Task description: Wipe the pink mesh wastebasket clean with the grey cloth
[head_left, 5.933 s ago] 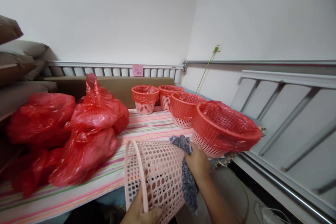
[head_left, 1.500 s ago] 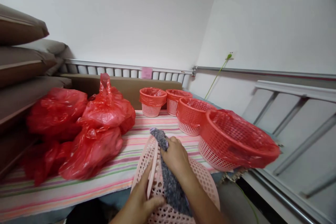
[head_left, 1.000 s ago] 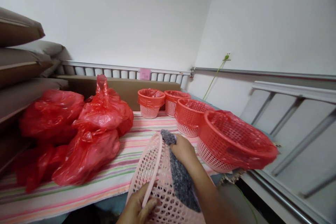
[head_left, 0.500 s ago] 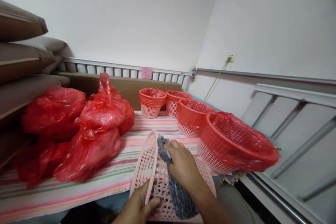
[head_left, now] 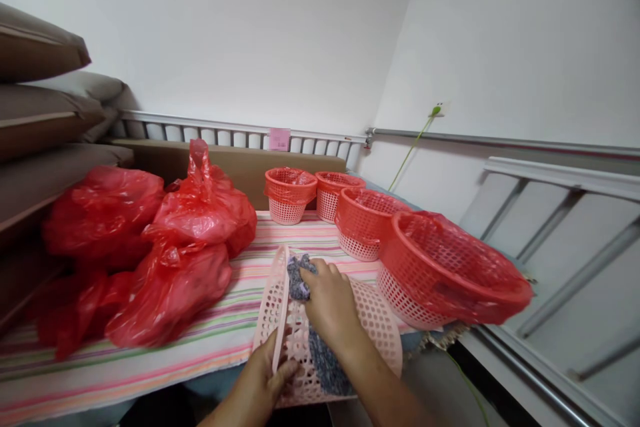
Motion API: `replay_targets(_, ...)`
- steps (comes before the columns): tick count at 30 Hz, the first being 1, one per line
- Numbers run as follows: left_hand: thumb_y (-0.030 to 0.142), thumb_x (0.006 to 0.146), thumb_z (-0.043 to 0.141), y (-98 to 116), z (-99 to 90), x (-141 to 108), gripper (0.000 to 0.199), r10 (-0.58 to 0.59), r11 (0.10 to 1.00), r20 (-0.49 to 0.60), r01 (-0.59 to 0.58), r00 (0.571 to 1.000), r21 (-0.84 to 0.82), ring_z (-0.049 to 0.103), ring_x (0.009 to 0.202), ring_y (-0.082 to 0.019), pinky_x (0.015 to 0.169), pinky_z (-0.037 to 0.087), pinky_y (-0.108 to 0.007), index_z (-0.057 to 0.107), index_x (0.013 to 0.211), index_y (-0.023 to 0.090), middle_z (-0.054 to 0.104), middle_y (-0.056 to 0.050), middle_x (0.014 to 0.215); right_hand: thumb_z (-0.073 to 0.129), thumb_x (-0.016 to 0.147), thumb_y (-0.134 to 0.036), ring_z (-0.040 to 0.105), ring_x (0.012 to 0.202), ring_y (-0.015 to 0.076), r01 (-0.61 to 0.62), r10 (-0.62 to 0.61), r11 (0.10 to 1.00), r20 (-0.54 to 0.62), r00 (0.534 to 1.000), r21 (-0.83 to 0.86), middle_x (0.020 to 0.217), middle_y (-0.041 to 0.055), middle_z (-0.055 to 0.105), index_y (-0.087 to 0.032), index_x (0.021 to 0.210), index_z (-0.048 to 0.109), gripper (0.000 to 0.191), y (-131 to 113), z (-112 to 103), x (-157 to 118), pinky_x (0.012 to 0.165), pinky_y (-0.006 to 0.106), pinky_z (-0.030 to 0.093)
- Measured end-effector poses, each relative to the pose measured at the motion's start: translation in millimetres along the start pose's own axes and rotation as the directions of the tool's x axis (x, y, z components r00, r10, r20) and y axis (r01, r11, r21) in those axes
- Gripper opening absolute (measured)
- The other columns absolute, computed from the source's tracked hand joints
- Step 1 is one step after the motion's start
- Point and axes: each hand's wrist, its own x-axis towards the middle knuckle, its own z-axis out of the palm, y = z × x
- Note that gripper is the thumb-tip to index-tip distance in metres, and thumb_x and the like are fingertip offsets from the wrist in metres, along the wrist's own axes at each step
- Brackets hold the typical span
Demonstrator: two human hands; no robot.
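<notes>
Pink plastic basket (head_left: 370,320), tipped on its side at the near edge of the striped cloth (head_left: 240,307); left hand (head_left: 265,373) grips its rim; right hand (head_left: 333,300) clutches a grey rag (head_left: 300,277) against its side; four red-lined baskets (head_left: 367,220) stand beyond, red bags (head_left: 200,213) to the left.

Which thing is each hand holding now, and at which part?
Left hand: the pink basket, by its rim. Right hand: the gray cloth, bunched near one end.
</notes>
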Motion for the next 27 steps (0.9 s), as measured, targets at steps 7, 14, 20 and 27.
replay_targets(7, 0.053, 0.079, 0.052, -24.8, -3.2, -16.5, 0.065, 0.009, 0.995, 0.087, -0.018, 0.996, 0.100, 0.041, 0.128, -0.035, 0.106, 0.031, -0.052, 0.044, 0.133, 0.017, 0.046, -0.017, 0.139, 0.056, 0.070, -0.021, 0.037, 0.119, 0.0272, 0.055, -0.063, 0.975, 0.031, 0.998, 0.214, 0.133, 0.0092, 0.044, -0.023, 0.130, 0.043, 0.061, 4.2, -1.9, -20.3, 0.096, 0.039, 0.030)
replay_targets(14, 0.045, 0.074, 0.064, 14.9, -7.6, -10.1, 0.068, 0.028, 0.982, 0.017, -0.024, 0.999, -0.188, 0.046, 0.124, -0.031, 0.104, 0.035, -0.046, 0.039, 0.134, 0.023, 0.052, -0.009, 0.135, 0.056, 0.067, -0.014, 0.044, 0.106, 0.0190, 0.103, -0.078, 0.907, -0.078, 0.994, 0.408, 0.117, 0.0005, 0.053, -0.032, 0.110, 0.058, 0.047, -4.3, -5.6, -45.1, 0.089, 0.030, 0.032)
replay_targets(20, 0.039, 0.072, 0.069, 32.5, -3.6, -14.3, 0.068, 0.039, 0.979, -0.007, -0.040, 0.999, -0.201, 0.041, 0.127, -0.029, 0.109, 0.029, -0.040, 0.041, 0.132, 0.026, 0.052, -0.004, 0.136, 0.053, 0.064, -0.011, 0.047, 0.089, 0.0192, 0.088, -0.052, 0.914, -0.103, 0.993, 0.396, 0.095, 0.0018, 0.056, -0.025, 0.093, 0.059, 0.033, -20.4, -2.3, -50.6, 0.075, 0.031, 0.032)
replay_targets(27, 0.054, 0.070, 0.065, 3.3, -4.9, -33.0, 0.088, -0.104, 0.973, 0.035, 0.109, 0.994, -0.204, 0.027, 0.136, -0.028, 0.111, 0.027, -0.040, 0.023, 0.141, 0.023, 0.036, -0.010, 0.146, 0.057, 0.070, -0.020, 0.049, 0.085, 0.0184, 0.057, -0.001, 0.936, -0.159, 0.987, 0.347, 0.090, 0.0015, 0.057, -0.023, 0.085, 0.058, 0.016, -20.8, -3.9, -37.4, 0.071, 0.029, 0.032)
